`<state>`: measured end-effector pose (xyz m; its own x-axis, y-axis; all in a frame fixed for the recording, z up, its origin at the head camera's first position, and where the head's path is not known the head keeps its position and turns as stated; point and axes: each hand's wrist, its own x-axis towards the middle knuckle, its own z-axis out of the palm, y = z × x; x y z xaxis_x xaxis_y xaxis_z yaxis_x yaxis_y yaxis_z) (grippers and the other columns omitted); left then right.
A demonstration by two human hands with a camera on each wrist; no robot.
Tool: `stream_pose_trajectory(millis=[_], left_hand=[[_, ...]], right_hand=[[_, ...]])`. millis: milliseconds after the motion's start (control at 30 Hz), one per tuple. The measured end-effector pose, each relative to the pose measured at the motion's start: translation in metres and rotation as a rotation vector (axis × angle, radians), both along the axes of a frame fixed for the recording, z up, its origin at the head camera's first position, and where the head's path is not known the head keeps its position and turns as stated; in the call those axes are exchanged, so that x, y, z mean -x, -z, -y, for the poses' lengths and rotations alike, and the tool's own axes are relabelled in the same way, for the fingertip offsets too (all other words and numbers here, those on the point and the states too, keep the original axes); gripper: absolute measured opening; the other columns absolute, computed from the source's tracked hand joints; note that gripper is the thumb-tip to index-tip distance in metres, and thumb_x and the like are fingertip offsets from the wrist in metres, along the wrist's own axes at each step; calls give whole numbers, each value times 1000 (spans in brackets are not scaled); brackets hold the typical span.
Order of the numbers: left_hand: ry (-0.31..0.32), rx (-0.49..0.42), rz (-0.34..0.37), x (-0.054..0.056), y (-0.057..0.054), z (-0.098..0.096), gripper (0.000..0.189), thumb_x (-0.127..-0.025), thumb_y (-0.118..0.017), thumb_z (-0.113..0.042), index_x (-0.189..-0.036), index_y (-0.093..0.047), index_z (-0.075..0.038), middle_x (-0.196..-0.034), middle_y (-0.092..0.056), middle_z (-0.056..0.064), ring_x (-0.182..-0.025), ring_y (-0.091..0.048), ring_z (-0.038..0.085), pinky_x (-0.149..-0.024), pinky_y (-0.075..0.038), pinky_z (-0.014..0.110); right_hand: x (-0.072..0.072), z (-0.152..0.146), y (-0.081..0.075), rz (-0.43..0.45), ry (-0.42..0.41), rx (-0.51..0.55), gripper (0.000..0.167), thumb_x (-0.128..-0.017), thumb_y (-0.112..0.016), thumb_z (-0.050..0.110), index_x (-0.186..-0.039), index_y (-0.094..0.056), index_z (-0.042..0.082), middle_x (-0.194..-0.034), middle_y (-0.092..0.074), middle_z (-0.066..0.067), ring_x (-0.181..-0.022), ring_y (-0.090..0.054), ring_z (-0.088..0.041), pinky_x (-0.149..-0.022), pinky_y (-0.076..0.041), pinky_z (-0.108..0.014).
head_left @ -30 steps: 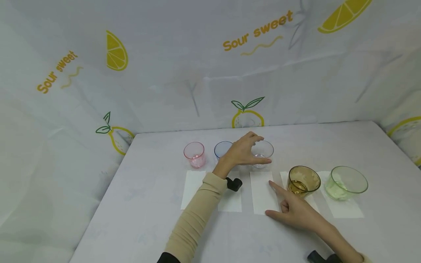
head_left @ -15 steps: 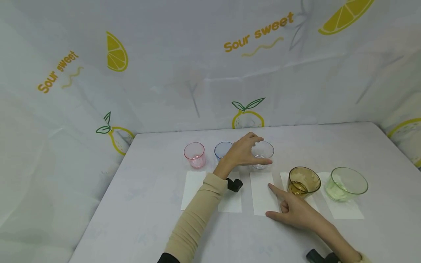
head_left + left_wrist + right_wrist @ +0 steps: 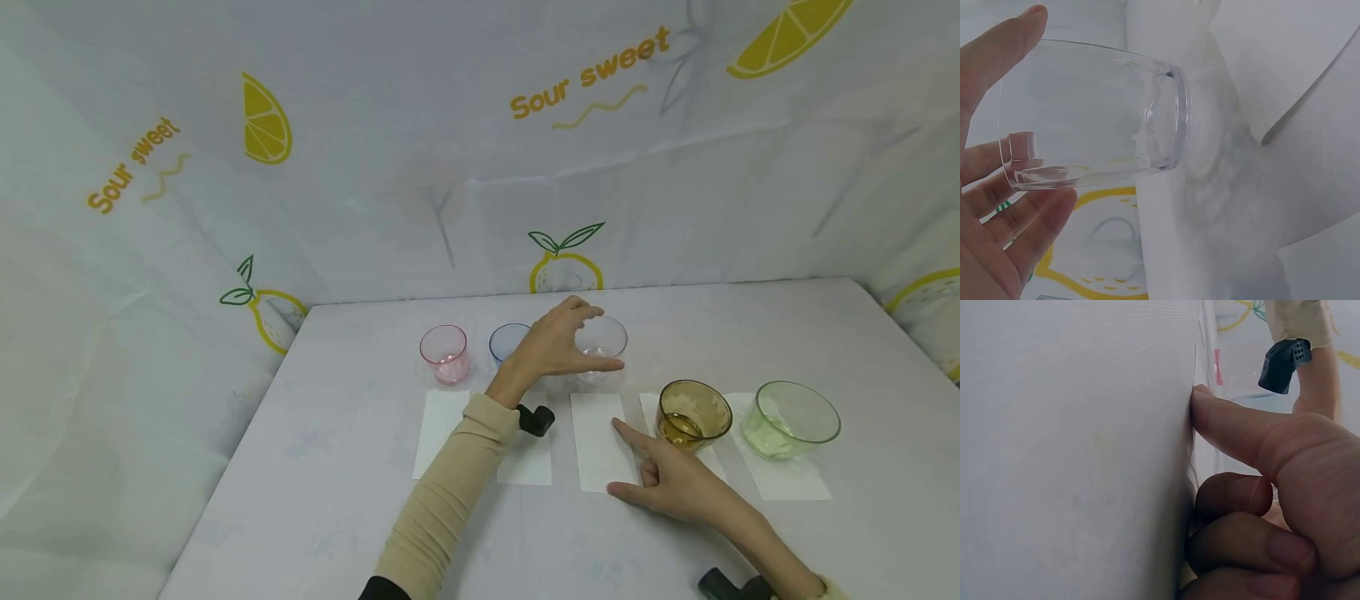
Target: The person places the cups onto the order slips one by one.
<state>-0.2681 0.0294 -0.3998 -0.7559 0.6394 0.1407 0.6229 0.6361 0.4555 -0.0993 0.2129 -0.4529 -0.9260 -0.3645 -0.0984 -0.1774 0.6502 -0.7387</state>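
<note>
My left hand (image 3: 553, 343) grips a clear drinking glass (image 3: 606, 335) near its rim, thumb on one side and fingers on the other. In the left wrist view the glass (image 3: 1097, 115) is upright, with its base close above the tabletop. My right hand (image 3: 678, 483) holds thumb and index finger outstretched, their tips at the edge of a white paper strip (image 3: 598, 442), while its other fingers are curled. In the right wrist view the thumb tip touches the paper at table level; the index finger is hidden there.
Left of the clear glass stand a pink glass (image 3: 444, 358) and a blue glass (image 3: 508, 337), the latter partly hidden by my left hand. An amber glass (image 3: 693, 408) and a green glass (image 3: 791, 421) stand on paper strips at right. Two further strips lie at left.
The clear glass in my left hand has risen slightly off its spot. My right hand has stayed at the middle paper strip.
</note>
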Motion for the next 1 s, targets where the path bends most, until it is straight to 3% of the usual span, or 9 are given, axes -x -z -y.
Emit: stream_pose_trajectory(millis=[200,467,1000], left_hand=[[4,-15,-37,-5,-8,0,83,-78,-82,-59,-144,-58,-14,-141,-57,0,-121,-61,14,-96,-56,30],[0,-45,-13,-18,-18,2,85,-78,-82,-59,-146,-56,-16,-142,-56,-2,-122,-60,13,-96,-55,27],[20,-77,-30,-42,-32,7,86,-77,-84,-57,-147,-56,-16,-139,-57,-1,-116,-60,11,-90,-54,20]], right_hand=[[1,-1,1,-3,-9,10,91,-86,-81,38,-151,-39,-9,-55,-39,14,-48,-33,3,-48,-33,-19],[2,-1,3,-7,-17,26,92,-86,-81,39,-152,-38,-9,-55,-40,15,-48,-33,4,-47,-33,-18],[1,-1,2,-7,14,5,93,-85,-82,39,-154,-38,-6,-56,-41,13,-50,-35,3,-50,-34,-20]])
